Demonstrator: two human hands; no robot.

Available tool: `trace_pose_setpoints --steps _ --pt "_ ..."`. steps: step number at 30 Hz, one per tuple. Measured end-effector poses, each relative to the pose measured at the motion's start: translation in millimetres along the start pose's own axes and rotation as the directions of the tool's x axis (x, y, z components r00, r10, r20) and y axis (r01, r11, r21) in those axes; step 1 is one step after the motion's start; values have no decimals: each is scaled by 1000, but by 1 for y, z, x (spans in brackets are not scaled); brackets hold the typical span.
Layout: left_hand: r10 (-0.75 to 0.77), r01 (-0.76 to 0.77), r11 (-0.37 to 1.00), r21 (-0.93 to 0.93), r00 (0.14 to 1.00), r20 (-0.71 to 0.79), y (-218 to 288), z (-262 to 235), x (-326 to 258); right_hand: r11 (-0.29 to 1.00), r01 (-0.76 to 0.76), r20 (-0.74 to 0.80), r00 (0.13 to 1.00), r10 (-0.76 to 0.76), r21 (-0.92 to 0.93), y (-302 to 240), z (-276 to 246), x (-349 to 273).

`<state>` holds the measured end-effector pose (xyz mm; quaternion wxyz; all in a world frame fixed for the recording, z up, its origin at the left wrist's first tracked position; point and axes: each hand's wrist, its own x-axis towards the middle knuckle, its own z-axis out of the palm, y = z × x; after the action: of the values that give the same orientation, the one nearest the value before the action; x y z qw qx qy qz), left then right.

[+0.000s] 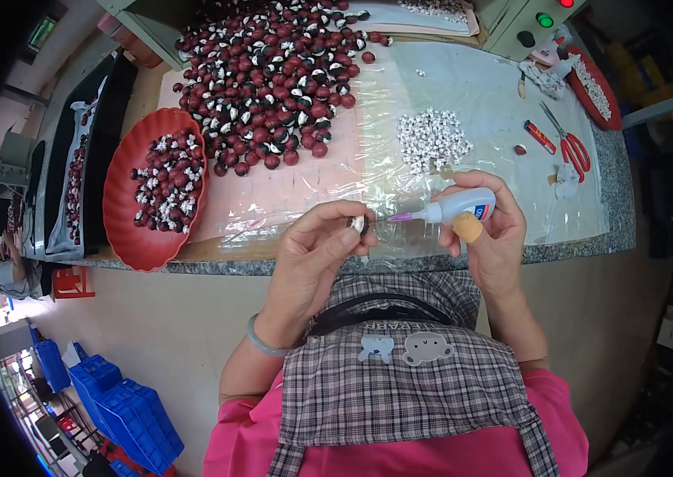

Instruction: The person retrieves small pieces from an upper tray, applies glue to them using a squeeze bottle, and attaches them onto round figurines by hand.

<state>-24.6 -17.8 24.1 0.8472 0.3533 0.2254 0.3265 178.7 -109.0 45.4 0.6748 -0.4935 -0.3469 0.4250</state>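
Between the thumb and fingers of my left hand [316, 242] is a small round black-and-white piece [358, 225]. My right hand [494, 230] grips a white glue bottle [455, 205] laid on its side, its thin purple nozzle [401, 216] pointing left, close to the piece. A tan cover [467, 227] sits on my right thumb. Beyond my hands lies a pile of tiny white pieces with dark marks [433, 139]. To the far left spreads a big heap of dark red, black and white balls [273, 95].
A red scalloped basin [118, 199] at left holds red balls with white pieces attached. On the right lie red-handled scissors [575, 151], a red tube [539, 137] and a red tray [610, 119] of white pieces. The stone table edge [249, 267] runs before me.
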Motion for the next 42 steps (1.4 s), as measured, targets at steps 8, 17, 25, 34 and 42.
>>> trace_pose_setpoints --steps 8,17,25,34,42 --pt "-23 22 999 -38 999 -33 -7 -8 2 976 142 86 988 -129 -167 -1 5 -5" --pt "-15 17 998 64 999 -30 -13 -10 0 784 324 149 945 -290 -530 -5 11 -11" --pt "7 -1 994 113 999 -47 -13 -11 -2 700 387 219 921 -322 -600 -3 11 -13" --pt "-12 18 993 114 999 -50 -15 -11 -1 600 486 305 872 -383 -635 0 10 -8" --pt "-29 34 992 121 999 -41 -17 -13 -1 517 549 368 832 -415 -657 -2 13 -7"
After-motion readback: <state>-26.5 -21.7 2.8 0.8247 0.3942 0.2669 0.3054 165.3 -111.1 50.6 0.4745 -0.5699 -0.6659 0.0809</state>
